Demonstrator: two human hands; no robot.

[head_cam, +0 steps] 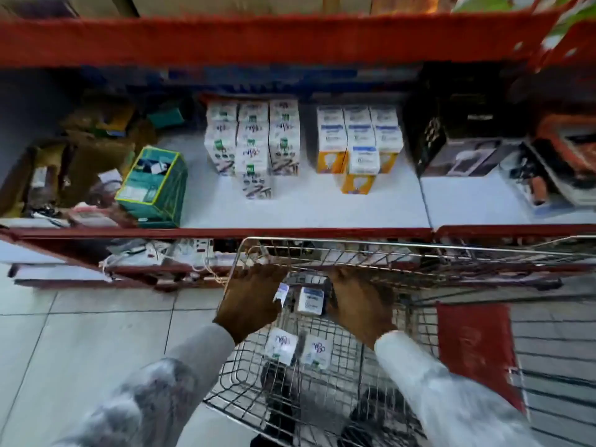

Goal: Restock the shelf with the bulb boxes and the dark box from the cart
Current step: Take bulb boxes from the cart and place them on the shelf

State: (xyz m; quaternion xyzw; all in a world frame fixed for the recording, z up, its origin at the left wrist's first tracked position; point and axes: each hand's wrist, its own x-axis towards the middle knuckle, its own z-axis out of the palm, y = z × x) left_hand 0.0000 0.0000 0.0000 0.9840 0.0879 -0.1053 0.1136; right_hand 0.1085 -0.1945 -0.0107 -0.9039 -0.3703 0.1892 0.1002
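Note:
Both my hands reach down into the wire cart (pixel 322 245). My left hand (pixel 250 303) closes around a white and blue bulb box (pixel 281 293). My right hand (pixel 356 304) rests against a dark box (pixel 329 296), beside another white and blue bulb box (pixel 310 300); the grip is blurred. Two more white bulb boxes (pixel 298 348) lie lower in the cart. On the white shelf (pixel 322 208) stand several white and green bulb boxes (pixel 253 143) and several white, blue and yellow bulb boxes (pixel 359 143).
A green box (pixel 153 185) and brown cartons (pixel 84 156) crowd the shelf's left. Dark product boxes (pixel 458 146) sit at the right. A red shelf (pixel 258 37) hangs above. The cart's red flap (pixel 474 350) is at right. Tiled floor (pixel 80 333) lies to the left.

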